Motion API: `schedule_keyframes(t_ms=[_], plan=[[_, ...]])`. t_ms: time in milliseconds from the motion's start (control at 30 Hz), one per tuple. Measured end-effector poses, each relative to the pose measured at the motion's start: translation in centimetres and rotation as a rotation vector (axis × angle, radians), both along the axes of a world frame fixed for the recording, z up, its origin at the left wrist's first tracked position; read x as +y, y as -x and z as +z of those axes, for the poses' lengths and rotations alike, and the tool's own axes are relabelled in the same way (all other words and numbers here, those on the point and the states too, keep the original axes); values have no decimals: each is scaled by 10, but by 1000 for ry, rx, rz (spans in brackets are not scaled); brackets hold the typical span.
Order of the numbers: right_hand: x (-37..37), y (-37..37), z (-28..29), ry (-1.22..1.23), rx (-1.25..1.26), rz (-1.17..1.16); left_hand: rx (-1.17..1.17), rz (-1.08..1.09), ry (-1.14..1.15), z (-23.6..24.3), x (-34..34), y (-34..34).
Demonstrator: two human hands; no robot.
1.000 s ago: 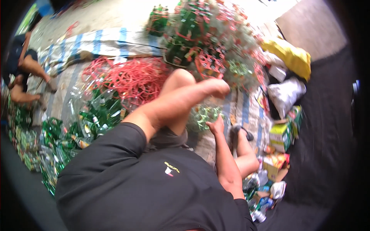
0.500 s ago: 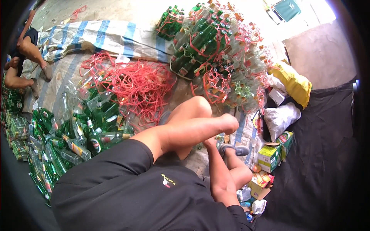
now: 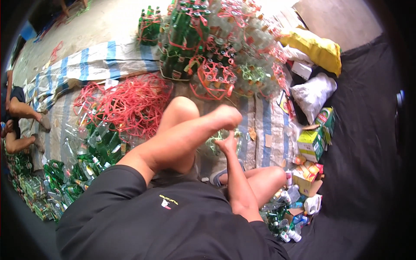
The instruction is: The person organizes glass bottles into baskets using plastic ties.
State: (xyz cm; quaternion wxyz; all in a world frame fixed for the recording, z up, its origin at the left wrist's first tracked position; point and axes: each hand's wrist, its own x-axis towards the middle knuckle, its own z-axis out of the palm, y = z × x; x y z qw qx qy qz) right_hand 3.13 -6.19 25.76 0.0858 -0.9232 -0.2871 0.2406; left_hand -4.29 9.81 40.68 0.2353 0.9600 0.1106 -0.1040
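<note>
Between my bent legs stands a bundle of clear glass bottles (image 3: 211, 146) with green plastic strap around its top, partly hidden by my arms. My left hand (image 3: 229, 116) is above its far side, fingers curled under; what they hold is hidden. Lower and nearer, my right hand (image 3: 227, 144) is closed on the green strap (image 3: 213, 139) at the bundle's top. A heap of red plastic strap (image 3: 125, 102) lies to the left, beyond my left arm. Loose green and clear bottles (image 3: 93, 167) are piled nearer on that side.
Strapped bottle bundles (image 3: 186, 39) are stacked at the far side. To the right are a yellow sack (image 3: 314, 47), a white bag (image 3: 314, 97), cardboard boxes (image 3: 310, 145) and mixed plastic bottles (image 3: 286, 216). Another person's legs (image 3: 26, 112) show at far left, near a striped tarp (image 3: 93, 65).
The view has shifted, moving the stacked bundles leftward. My hands now appear farther up and left, closer together, and more of the green-strapped bundle shows beneath them.
</note>
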Motion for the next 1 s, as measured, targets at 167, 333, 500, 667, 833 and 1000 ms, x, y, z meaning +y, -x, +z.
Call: schedule_keyframes(t_ms=[167, 333, 500, 667, 833, 1000], plan=[[22, -53, 13, -18, 70, 45, -65, 242, -22, -3, 26, 5], [29, -119, 4, -63, 43, -17, 32, 161, -13, 8, 21, 5], [64, -166, 24, -77, -6, -63, -61, 221, 15, 15, 30, 14], [105, -205, 25, -87, -65, -131, -80, 177, 16, 6, 34, 16], [132, -230, 5, -118, -72, -182, -127, 151, 10, 3, 32, 10], [136, -231, -10, -167, -58, -240, -41, 127, 20, 7, 26, -3]])
